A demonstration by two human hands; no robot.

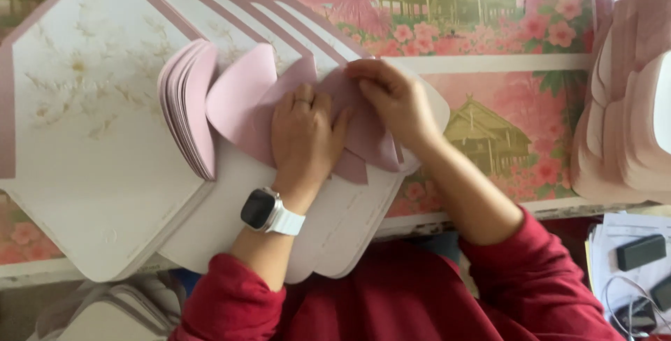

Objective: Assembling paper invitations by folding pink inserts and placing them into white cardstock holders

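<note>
Where flaps curve, matte pink envelope [307, 114].

- The left hand [305, 138] is covering the middle of the pink envelope flap [241, 93], so the fold beneath its palm is staying hidden.
- The right hand [393, 100] is hiding the flap's far corner under its fingertips.
- Left of the flap, the fanned envelope blanks [91, 117] are overlapping, each concealing most of the next.
- Far right of the flap, the stack of pink sheets [629, 103] is running off the frame edge.
- Below that stack, a black rectangular object [641, 252] is lying too small to identify.
</note>
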